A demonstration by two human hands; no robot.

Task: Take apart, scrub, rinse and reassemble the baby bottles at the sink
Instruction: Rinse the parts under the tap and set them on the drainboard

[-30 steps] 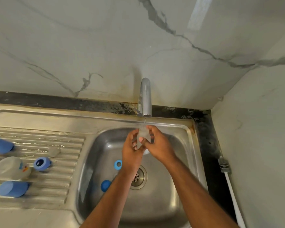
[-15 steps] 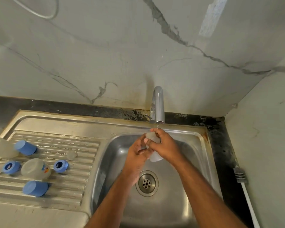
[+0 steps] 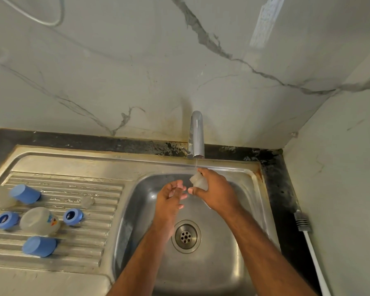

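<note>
Head: right hand around teat

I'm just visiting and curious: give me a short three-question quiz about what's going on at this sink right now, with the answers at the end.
1. True or false: the left hand holds the clear teat.
2. Which stands directly over the teat? A) the tap B) the bottle brush C) the drain
3. Fill in: the blue caps lie on the ______ left of the basin.

Key:
1. False. The right hand has it in its grip; the left hand is open beside it.
2. A. A thin stream of water runs down from it.
3. Draining board.
</note>
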